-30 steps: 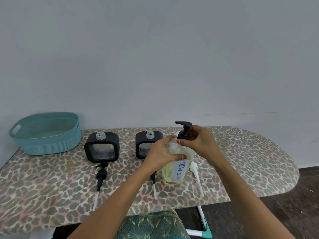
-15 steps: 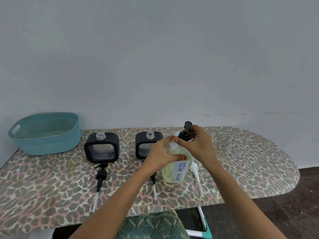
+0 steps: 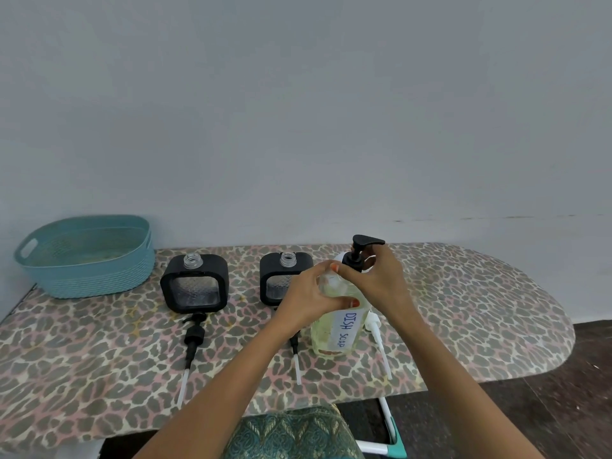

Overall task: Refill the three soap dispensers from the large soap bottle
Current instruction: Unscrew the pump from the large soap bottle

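The large soap bottle (image 3: 334,332), clear with yellowish liquid and a "DISH SOAP" label, stands upright near the board's front. My left hand (image 3: 313,299) grips its shoulder. My right hand (image 3: 377,279) pinches the collar of its black pump (image 3: 359,251), whose spout points right. Two square black dispensers stand open-necked behind: one at the left (image 3: 194,283), one (image 3: 281,276) partly hidden by my left hand. A third dispenser is hidden behind the bottle and my hands. Loose pumps lie flat: a black one (image 3: 193,339), another (image 3: 295,356) under my left wrist, and a white one (image 3: 377,339).
A teal woven basket (image 3: 86,260) sits at the back left of the leopard-print ironing board (image 3: 480,319). A pale wall runs behind it. The board's rounded end lies to the right, with dark floor beyond and a white-and-teal frame leg (image 3: 390,429) below.
The black pump's spout has turned from pointing left, through facing the camera, to pointing right as my right hand twists it. The bottle and my left hand have stayed in place.
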Demonstrator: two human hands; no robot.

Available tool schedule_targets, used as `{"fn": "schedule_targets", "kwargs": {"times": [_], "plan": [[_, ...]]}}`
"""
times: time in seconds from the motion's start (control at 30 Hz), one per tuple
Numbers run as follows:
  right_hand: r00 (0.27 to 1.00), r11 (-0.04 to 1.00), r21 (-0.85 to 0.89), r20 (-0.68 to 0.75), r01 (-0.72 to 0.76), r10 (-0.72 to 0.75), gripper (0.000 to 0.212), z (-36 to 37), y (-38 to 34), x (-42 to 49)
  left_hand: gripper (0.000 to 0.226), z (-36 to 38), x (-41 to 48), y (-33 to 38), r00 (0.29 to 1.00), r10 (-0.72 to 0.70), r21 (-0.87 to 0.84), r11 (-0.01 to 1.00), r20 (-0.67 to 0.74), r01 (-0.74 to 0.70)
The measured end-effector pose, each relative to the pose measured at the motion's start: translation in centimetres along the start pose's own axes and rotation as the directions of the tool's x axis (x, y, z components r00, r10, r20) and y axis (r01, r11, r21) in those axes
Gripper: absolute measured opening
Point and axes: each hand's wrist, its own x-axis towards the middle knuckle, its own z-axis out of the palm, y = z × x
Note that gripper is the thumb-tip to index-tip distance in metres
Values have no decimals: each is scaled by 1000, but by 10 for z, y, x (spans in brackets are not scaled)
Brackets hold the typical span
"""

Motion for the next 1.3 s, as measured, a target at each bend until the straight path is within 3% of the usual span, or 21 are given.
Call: {"fn": "schedule_targets", "kwargs": {"times": [0.33, 0.5, 0.63, 1.1, 1.3], "plan": [[983, 989, 116, 170, -90, 69, 40, -13, -9, 0, 75, -1, -2, 2, 1000, -10, 6, 1000, 7, 10], [999, 986, -167, 42, 5, 2, 32, -7, -7, 2, 60, -1, -3, 4, 1000, -13, -8, 1000, 10, 13], [999, 978, -201, 13, 50, -48, 20, -14, -16, 3, 69, -1, -3, 3, 1000, -24, -33, 999, 6, 24], [977, 974, 219, -185, -65, 107, 12, -80, -39, 3, 77, 2, 1, -1, 999, -37, -8, 999, -18, 36], [965, 938, 328, -188, -114, 183, 8, -98, -36, 0, 78, 3, 1, -3, 998, -51, -10, 999, -25, 50]]}}
